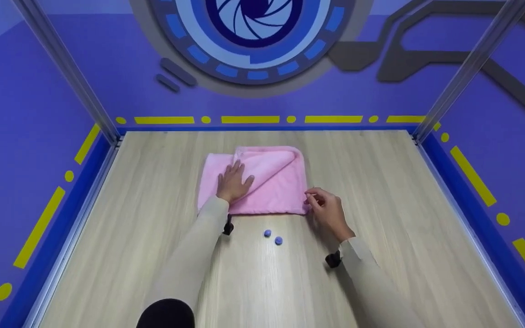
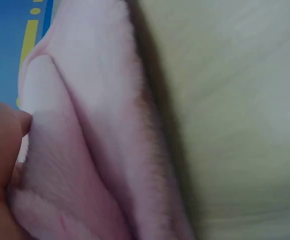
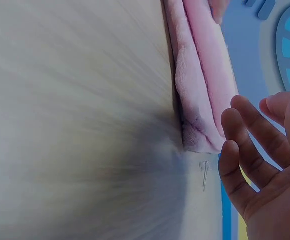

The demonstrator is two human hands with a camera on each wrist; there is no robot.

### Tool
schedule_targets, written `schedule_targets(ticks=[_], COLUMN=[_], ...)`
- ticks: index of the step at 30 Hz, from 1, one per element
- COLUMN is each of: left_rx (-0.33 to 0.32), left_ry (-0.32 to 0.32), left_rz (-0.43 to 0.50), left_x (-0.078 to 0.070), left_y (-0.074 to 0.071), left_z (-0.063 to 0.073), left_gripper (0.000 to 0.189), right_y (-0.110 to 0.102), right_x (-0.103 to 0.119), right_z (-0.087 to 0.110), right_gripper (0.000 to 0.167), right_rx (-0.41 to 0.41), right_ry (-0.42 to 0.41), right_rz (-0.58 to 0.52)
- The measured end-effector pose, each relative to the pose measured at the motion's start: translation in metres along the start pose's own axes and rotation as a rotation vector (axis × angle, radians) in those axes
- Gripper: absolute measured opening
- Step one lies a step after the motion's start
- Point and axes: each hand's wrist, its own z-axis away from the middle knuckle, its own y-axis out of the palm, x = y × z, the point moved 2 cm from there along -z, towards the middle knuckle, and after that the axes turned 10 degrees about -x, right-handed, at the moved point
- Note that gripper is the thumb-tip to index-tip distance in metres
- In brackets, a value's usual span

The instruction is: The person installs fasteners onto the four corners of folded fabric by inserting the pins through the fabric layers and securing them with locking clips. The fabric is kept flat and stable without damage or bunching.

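Note:
A pink plush cloth, like a small towel or blanket, lies folded on the table with its top layer turned back along a diagonal. My left hand rests on its left half with the fingers spread; in the left wrist view the thumb side of that hand lies against a soft fold. At the cloth's right edge is my right hand, its fingers loosely bent. The right wrist view shows these fingers beside the cloth's corner, with nothing held between them.
Two small blue-purple balls lie on the wooden table in front of the cloth. Blue panels with yellow marks enclose the back and sides. A black rounded object shows at the bottom edge, over the left sleeve.

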Motion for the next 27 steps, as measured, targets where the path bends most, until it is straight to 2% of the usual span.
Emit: schedule_targets(ticks=[4, 14, 19, 23, 27], left_rx=[0.034, 0.003, -0.07, -0.146, -0.231], left_ry=[-0.02, -0.01, 0.021, 0.068, 0.122], left_rz=[-0.015, -0.004, -0.011, 0.023, 0.058], left_x=[0.005, 0.005, 0.006, 0.006, 0.007], left_y=[0.004, -0.002, -0.008, -0.012, -0.015], left_z=[0.0, 0.006, 0.013, 0.021, 0.033], left_gripper=[0.07, 0.066, 0.062, 0.059, 0.053], right_y=[0.0, 0.0, -0.006, -0.011, -0.014], right_x=[0.0, 0.0, -0.001, -0.006, -0.012], right_z=[-0.001, -0.001, -0.004, -0.007, -0.01], right_gripper=[0.019, 0.019, 0.02, 0.018, 0.021], right_rx=[-0.005, -0.002, -0.017, -0.045, -0.026], right_ry=[-0.005, 0.001, -0.024, -0.064, -0.052], right_rz=[-0.001, 0.007, 0.052, 0.124, 0.17])
